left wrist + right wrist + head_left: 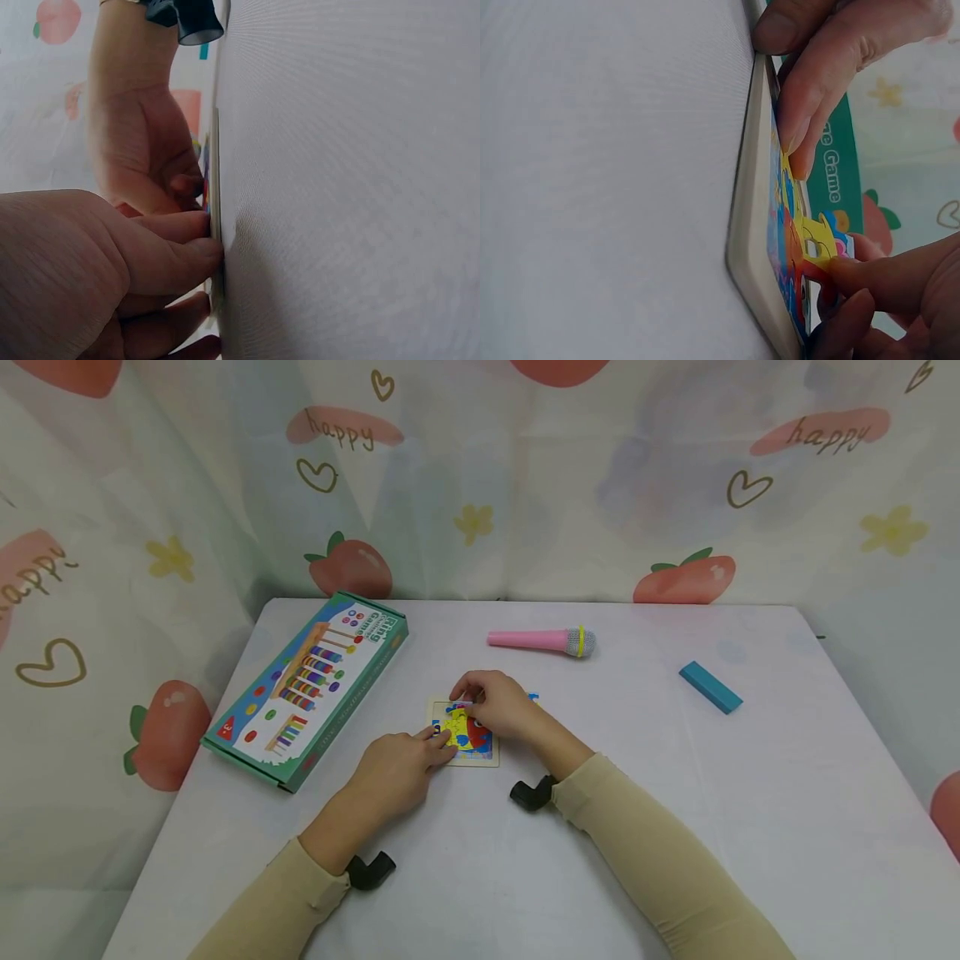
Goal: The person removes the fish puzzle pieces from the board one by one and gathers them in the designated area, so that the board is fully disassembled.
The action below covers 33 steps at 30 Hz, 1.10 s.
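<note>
A small jigsaw puzzle in a pale frame board (480, 760) lies on the table, showing a yellow, red and blue picture. My left hand (393, 772) rests at the board's left side, its fingertips pressing on the picture and its thumb at the near edge. Between thumb and fingers, my right hand (501, 703) pinches a puzzle piece (821, 238), yellow with blue and pink parts. That piece is tilted up over the board in the right wrist view. Part of the picture is hidden under both hands.
A green ring game box (307, 689) lies at the left. Behind the hands is a pink toy microphone (536, 641), and a blue block (711, 687) lies to the right. A small blue piece (533, 697) shows just past the right hand. A printed curtain hangs behind the table.
</note>
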### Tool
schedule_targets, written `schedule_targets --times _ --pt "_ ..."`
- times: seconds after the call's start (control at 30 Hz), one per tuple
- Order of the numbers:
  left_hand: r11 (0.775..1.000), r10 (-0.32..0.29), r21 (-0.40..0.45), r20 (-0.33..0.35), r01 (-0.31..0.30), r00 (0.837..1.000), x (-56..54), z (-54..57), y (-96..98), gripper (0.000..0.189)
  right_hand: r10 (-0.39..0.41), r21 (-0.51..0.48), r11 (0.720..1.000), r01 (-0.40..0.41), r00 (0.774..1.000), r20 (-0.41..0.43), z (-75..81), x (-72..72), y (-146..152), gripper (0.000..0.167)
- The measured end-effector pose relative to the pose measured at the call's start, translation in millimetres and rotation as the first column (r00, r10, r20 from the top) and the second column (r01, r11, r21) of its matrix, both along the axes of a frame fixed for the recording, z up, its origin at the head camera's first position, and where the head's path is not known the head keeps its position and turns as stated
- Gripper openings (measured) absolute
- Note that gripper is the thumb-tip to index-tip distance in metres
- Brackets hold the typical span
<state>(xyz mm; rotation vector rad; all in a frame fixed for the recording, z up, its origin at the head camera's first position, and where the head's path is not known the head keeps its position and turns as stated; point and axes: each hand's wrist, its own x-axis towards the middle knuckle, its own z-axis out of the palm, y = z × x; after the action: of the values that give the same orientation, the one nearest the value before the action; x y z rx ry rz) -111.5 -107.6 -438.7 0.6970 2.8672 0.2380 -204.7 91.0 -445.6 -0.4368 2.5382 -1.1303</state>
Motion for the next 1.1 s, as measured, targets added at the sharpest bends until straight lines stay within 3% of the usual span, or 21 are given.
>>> schedule_targets --times 0.37,0.47,0.6,0.7,0.8,0.97,1.1 --pt "1.000 -0.013 -0.029 -0.017 0.013 1.000 0.8 1.7 3.3 0.040 -0.004 -0.055 0.998 0.005 1.000 0.013 -1.3 -0.5 4 0.017" --pt "0.995 -0.064 -0.075 -0.078 0.058 0.995 1.4 2.5 7.8 0.037 -0.005 -0.052 0.999 0.005 1.000 0.013 -1.3 -0.5 4 0.017" --pt "0.983 -0.153 -0.123 -0.175 0.133 0.973 3.2 3.6 15.7 0.032 -0.011 -0.052 0.999 0.012 1.000 0.028 -2.0 -0.9 4 0.018" --pt "0.979 -0.186 -0.121 -0.200 0.164 0.962 5.8 5.1 20.8 0.030 -0.008 -0.049 0.999 0.009 1.000 0.025 -2.0 -0.9 3 0.018" --pt "0.980 -0.199 -0.061 -0.168 0.191 0.966 8.1 4.2 24.5 0.035 0.007 -0.049 0.999 -0.007 1.000 0.005 -1.5 -1.4 3 0.018" --pt "0.968 -0.244 0.044 -0.038 0.246 0.969 7.2 -5.2 26.8 0.052 0.017 -0.057 0.998 -0.018 1.000 -0.011 -0.3 -1.8 5 0.019" --pt "0.971 -0.235 0.054 0.040 0.233 0.971 7.7 -8.2 26.4 0.058 0.016 -0.064 0.998 -0.017 1.000 -0.009 -1.1 -2.2 6 0.019"
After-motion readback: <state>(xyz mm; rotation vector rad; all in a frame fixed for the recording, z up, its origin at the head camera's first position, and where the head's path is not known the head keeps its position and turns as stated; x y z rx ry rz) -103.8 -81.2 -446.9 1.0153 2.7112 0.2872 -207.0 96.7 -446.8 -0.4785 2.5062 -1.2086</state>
